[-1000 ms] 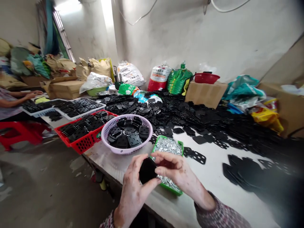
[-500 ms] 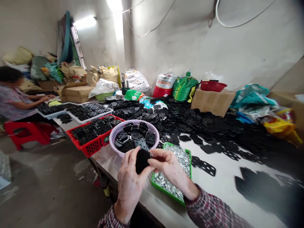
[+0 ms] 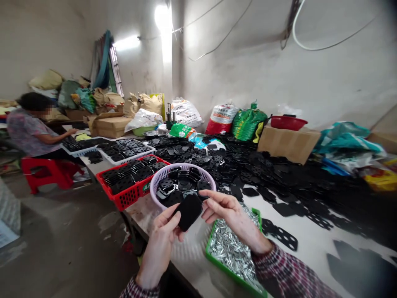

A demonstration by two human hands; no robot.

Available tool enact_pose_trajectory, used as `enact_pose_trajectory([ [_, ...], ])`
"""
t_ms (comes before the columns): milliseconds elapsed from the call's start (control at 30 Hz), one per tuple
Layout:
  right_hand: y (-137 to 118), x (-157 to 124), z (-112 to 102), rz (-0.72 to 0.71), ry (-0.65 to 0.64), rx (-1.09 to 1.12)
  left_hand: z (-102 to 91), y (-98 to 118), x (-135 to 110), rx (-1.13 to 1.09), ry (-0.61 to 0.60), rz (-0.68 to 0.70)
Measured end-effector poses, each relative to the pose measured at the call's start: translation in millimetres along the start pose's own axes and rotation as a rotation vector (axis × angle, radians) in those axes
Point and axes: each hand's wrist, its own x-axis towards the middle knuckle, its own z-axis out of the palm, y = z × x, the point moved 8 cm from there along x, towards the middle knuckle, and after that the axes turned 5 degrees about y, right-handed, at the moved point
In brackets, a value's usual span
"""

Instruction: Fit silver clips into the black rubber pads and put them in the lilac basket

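My left hand [image 3: 159, 248] holds a black rounded-square pad [image 3: 189, 211] up by its lower edge, just in front of a lilac plastic basket [image 3: 182, 165] full of similar black pieces. The fingertips of my right hand [image 3: 231, 219] reach the pad's right side, above a green tray [image 3: 229, 277] of small silver metal pieces [image 3: 231, 248]. Whether those fingers grip the pad, I cannot tell. Both hands are over a white tabletop [image 3: 189, 252].
A black perforated plate [image 3: 279, 236] lies on the table to the right, beyond it a large heap of black plates [image 3: 263, 174]. Stacked crates, one red [image 3: 124, 192] and one white [image 3: 124, 159], stand to the left. A seated person [image 3: 31, 132] works at the far end.
The whole view has swung as my head turned. My hands have shifted toward the basket, and the pad has turned, now held mainly by my left hand, with my right fingers less closed around it.
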Motion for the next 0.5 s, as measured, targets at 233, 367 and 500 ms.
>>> enact_pose_trajectory([
  [233, -49, -6, 19, -0.685, -0.156, -0.796, -1.7, -1, -2, 0.018, -0.130, -0.171],
  [367, -53, -12, 31, -0.928, -0.170, -1.033, -4.6, -2, -1, 0.003, -0.103, -0.220],
  [500, -47, 3, 27, -0.983, -0.079, -1.167, -17.1, 0, 7, -0.052, 0.028, -0.148],
])
